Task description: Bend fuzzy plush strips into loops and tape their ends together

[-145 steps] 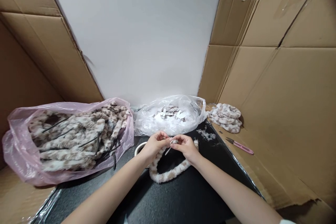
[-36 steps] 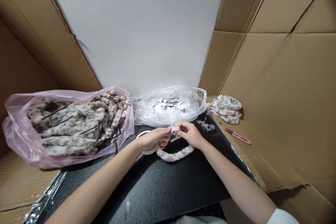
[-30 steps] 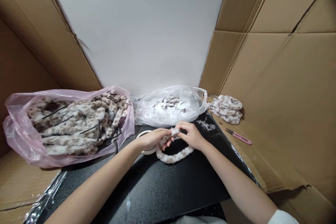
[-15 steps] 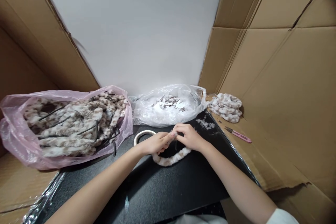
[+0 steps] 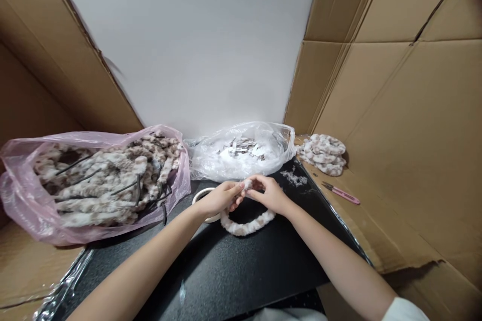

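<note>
Nearest, at the lower right, a pale sleeve cuff [image 5: 404, 309]; along the bottom edge, a bit of light grey cloth [image 5: 288, 314]. Two bare forearms [image 5: 150, 266] angled inward over a black, speckled table [image 5: 241, 271]. At centre, a furry loop [image 5: 246, 228], white with beige patches, near curve low over the table, far part up in the hands. Left hand [image 5: 222, 199] with thumb and fingers closed, pinching a tufty end of the loop; right hand [image 5: 271, 193] curved in from the other side, thumb and fingertips pinching the same spot. Exact contact of each fingertip too small to make out.

Behind the left wrist, partly hidden, a white tape roll [image 5: 199, 193] on the table. Farther left, a large, open pink plastic bag [image 5: 28, 210], heaped with furry tubes [image 5: 109, 175] in white and brown, dark cords [image 5: 138, 188] among them. To the right, just past the table's edge on cardboard [image 5: 376, 230], snips [image 5: 346, 194] with a pink handle.

Farther back, loose fluff [image 5: 294, 178] near the table's far right corner; beyond the hands, a clear plastic bag [image 5: 211, 160] holding white and brown scraps [image 5: 246, 148]. Past the corner, a pile of furry loops [image 5: 324, 154]. Farthest, a plain pale wall [image 5: 196, 50] between brown cardboard panels [image 5: 414, 125].
</note>
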Available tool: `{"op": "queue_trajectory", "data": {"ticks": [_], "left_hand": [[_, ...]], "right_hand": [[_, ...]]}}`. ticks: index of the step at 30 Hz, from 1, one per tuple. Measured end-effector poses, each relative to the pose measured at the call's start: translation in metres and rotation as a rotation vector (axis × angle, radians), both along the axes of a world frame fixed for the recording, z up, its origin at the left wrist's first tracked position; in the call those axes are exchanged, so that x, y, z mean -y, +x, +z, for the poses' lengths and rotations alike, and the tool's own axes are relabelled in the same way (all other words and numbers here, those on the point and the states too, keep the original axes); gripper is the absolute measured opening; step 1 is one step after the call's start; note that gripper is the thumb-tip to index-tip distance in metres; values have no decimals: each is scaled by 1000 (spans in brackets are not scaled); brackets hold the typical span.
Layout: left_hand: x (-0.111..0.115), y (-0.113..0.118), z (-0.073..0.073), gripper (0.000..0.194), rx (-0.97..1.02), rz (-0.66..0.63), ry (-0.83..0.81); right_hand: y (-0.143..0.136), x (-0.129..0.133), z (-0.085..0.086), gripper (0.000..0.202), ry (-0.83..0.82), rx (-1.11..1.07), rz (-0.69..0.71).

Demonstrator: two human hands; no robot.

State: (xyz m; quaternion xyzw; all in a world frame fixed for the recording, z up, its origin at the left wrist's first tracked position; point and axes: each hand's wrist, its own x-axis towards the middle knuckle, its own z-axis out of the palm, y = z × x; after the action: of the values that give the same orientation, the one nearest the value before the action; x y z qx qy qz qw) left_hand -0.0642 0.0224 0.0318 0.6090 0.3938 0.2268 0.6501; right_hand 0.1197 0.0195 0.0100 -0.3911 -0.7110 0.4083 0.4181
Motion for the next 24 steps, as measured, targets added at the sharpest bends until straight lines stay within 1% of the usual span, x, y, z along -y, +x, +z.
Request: {"op": "queue_trajectory", "data": {"ticks": [3,7,9,12,14,16,20,24], "left_hand": [[-3,-3,-1,44,9,-32,-71],[-3,-5,-2,43,104,-19,-174],[-3,-4,-2,43,136,-25,-236],[-1,-4,-1,43,120,-57,-269],[0,-3,0,45,100,-76,-276],[1,-2,2,45,68,-97,-303],[2,-2,5,40,36,-133,-371],[0,-4,4,37,54,-173,-353]], "right_hand": [[3,-5,-2,17,-35,-36,5],[8,-7,0,18,-21,19,-24],[8,-6,2,19,27,48,-26],[7,-1,7,26,176,85,2],[5,2,10,22,246,89,37],[3,4,12,10,251,75,64],[1,4,12,15,227,64,45],[2,1,8,14,222,36,37]]}}
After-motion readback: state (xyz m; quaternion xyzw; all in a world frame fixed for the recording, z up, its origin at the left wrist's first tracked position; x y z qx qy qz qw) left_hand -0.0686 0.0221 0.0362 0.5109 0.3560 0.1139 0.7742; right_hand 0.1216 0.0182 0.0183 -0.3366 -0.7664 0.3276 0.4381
